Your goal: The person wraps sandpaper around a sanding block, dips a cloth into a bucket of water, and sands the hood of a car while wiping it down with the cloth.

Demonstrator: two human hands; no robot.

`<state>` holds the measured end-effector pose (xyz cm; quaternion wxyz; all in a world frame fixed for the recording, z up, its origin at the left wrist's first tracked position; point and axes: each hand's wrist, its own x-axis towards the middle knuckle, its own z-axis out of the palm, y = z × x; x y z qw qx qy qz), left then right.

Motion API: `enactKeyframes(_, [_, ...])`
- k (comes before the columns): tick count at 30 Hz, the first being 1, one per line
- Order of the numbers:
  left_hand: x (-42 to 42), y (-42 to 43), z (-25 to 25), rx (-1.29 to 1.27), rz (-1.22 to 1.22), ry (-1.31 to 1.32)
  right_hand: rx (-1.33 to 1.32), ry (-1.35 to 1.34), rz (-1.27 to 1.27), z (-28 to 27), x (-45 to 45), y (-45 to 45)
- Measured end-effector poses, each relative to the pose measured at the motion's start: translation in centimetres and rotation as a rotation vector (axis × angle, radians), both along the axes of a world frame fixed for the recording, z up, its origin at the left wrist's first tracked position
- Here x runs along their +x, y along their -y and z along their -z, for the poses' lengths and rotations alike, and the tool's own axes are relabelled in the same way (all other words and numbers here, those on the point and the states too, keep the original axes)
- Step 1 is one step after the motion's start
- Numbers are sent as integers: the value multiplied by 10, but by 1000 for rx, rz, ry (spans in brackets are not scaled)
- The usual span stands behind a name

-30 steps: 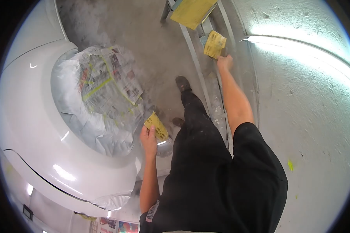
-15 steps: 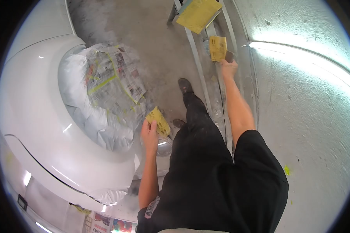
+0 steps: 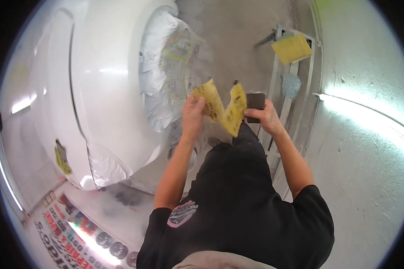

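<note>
In front of my body, my left hand (image 3: 194, 112) grips a yellow printed sandpaper sheet (image 3: 212, 99) between thumb and fingers. A second yellow sandpaper piece (image 3: 235, 110) is curved beside it, and the two meet or overlap low in the middle. My right hand (image 3: 265, 117) pinches that second piece and also holds a dark flat block (image 3: 256, 106). To the left is a glossy white car body (image 3: 107, 89), its wheel area wrapped in silvery sheeting and newspaper (image 3: 159, 80).
A metal frame (image 3: 277, 76) stands at the right, bearing a yellow sheet (image 3: 292, 48) and a bluish crumpled item (image 3: 291, 85). Beyond it runs a pale wall (image 3: 359, 148) with a light tube. A printed banner (image 3: 72, 237) shows at the lower left.
My right hand has come back from the frame with the yellow piece and dark block, and now meets my left hand's sheet. The view has turned, bringing the banner more into sight.
</note>
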<state>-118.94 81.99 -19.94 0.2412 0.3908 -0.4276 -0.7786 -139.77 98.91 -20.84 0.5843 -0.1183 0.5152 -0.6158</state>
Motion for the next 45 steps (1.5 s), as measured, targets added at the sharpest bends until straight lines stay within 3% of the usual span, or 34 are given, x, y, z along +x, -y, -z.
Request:
enactKeyframes(3, [30, -12, -33, -11, -52, -115, -4, 34, -5, -10, 47, 18])
enactKeyframes(16, [203, -75, -92, -74, -386, -394, -15, -474, -80, -76, 228, 20])
enactKeyframes(19, [232, -81, -92, -373, -347, -239, -6, -467, -85, -84, 264, 18])
enactKeyframes(30, [336, -90, -88, -392, -489, -255, -109, -473, -277, -82, 355, 32])
enactKeyframes(33, [362, -90, -86, -375, -546, -238, -25, -703, -352, -86, 367, 40])
enactKeyframes(36, [388, -90, -85, -360, -615, -236, -254, -877, -195, -90, 382, 50])
enactKeyframes(41, [407, -94, -97, -362, -707, -194, -611, -1186, -470, -145, 436, 70])
enactKeyframes(45, [408, -100, -112, -399, -801, -221, -785, -1344, -574, -145, 481, 88])
